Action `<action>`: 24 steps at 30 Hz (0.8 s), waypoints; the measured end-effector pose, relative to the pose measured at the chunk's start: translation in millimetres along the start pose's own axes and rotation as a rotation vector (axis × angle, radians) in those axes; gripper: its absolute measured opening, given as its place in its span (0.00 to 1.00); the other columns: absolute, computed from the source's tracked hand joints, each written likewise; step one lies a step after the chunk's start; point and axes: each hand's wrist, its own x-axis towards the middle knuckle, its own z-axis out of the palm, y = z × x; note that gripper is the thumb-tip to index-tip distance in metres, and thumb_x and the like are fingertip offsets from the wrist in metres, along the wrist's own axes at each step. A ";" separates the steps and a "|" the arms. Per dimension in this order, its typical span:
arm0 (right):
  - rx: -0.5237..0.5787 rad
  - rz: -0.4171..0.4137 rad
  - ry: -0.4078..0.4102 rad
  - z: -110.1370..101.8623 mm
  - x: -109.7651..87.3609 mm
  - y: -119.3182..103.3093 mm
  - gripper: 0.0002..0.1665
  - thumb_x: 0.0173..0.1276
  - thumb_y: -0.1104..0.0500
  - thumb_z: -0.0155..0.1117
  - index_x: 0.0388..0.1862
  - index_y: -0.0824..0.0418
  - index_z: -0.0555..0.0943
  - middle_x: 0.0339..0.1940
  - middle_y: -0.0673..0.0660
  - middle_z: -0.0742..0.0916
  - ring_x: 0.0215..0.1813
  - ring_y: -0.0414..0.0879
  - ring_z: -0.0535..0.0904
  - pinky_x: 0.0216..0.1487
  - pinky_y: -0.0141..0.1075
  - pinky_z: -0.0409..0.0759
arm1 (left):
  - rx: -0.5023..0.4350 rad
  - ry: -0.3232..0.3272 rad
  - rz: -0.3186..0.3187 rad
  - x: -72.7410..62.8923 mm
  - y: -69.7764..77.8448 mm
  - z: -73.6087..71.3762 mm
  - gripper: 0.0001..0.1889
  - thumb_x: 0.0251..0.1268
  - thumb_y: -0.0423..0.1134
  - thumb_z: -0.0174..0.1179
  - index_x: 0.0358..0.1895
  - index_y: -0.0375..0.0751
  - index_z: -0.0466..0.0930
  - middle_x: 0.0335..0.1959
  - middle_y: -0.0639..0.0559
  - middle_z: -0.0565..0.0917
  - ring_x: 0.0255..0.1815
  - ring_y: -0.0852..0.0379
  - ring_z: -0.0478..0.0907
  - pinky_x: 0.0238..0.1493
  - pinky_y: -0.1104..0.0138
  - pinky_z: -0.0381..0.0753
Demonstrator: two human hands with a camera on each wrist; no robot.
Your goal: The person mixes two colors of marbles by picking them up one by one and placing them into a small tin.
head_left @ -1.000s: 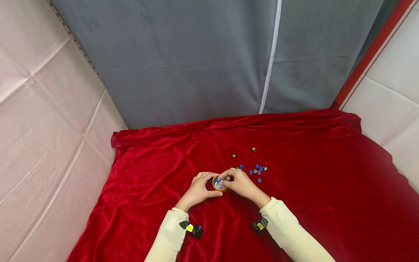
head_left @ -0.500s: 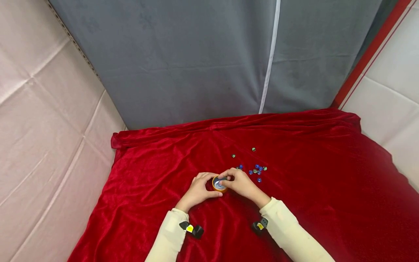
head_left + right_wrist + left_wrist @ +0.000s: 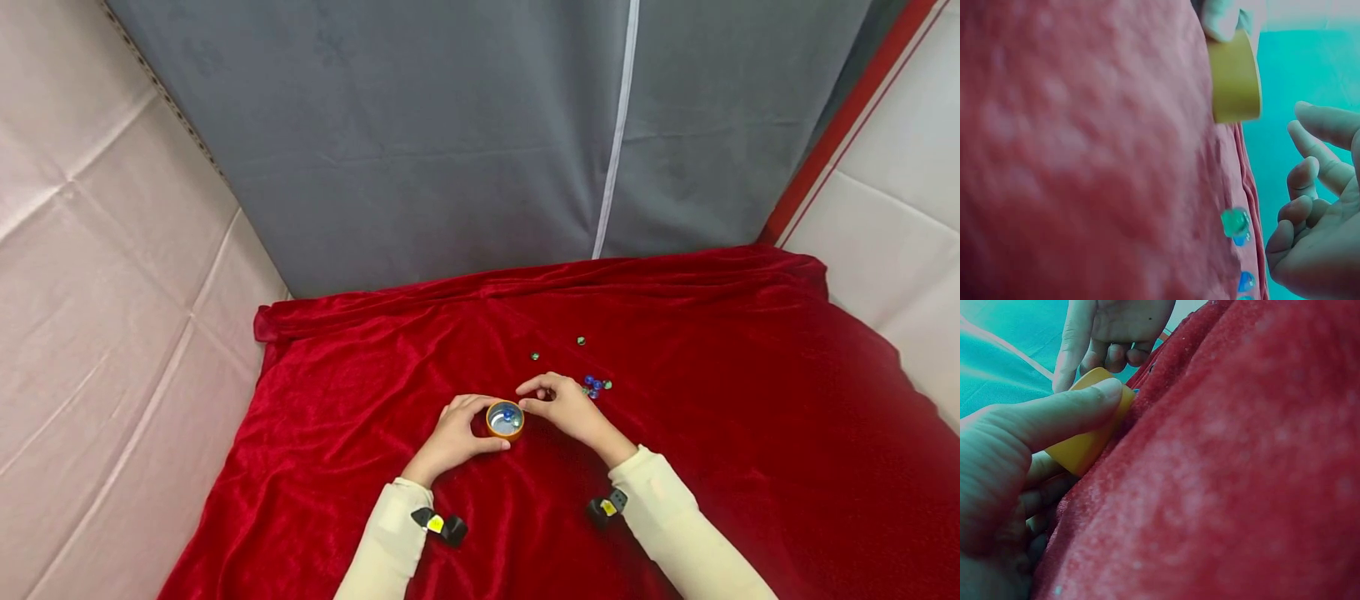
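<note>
A small round yellow cup (image 3: 495, 430) with a pale shiny inside stands on the red cloth. My left hand (image 3: 452, 435) grips its side between thumb and fingers; the left wrist view shows the thumb (image 3: 1079, 412) lying along the wall. Inside the cup are a blue marble (image 3: 508, 414) and a paler greenish one. Just right of the rim is my right hand (image 3: 567, 408), its thumb and index finger apart with nothing between them. In the right wrist view a green marble (image 3: 1234, 222) and blue ones lie on the cloth below the cup. The right hand hides some marbles.
Several blue and green marbles, among them a blue marble (image 3: 597, 384), lie clustered beyond the right hand. Two green marbles, one a single marble (image 3: 535, 356), sit farther back on the wrinkled red cloth (image 3: 360, 400). A grey curtain (image 3: 450, 150) hangs behind.
The right hand has let go of the blue marble inside the cup. It has drawn back out of the cup, up and to the right. The left hand has stayed put.
</note>
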 end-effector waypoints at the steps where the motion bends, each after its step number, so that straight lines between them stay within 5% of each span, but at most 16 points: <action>1: 0.005 0.008 0.004 -2.6 0.5 0.5 0.10 0.60 0.61 0.69 0.41 0.61 0.86 0.28 0.51 0.78 0.33 0.41 0.70 0.33 0.29 0.69 | 0.002 0.001 0.000 0.4 0.4 -0.4 0.32 0.44 0.51 0.76 0.57 0.50 0.78 0.57 0.53 0.79 0.63 0.52 0.67 0.62 0.51 0.60; 24: 0.018 0.145 0.060 -46.5 2.1 26.7 0.13 0.64 0.59 0.66 0.47 0.63 0.84 0.31 0.53 0.75 0.33 0.45 0.68 0.30 0.30 0.68 | -0.013 0.000 -0.020 -0.2 1.5 -0.3 0.33 0.42 0.50 0.77 0.57 0.52 0.79 0.57 0.53 0.79 0.63 0.51 0.67 0.62 0.52 0.60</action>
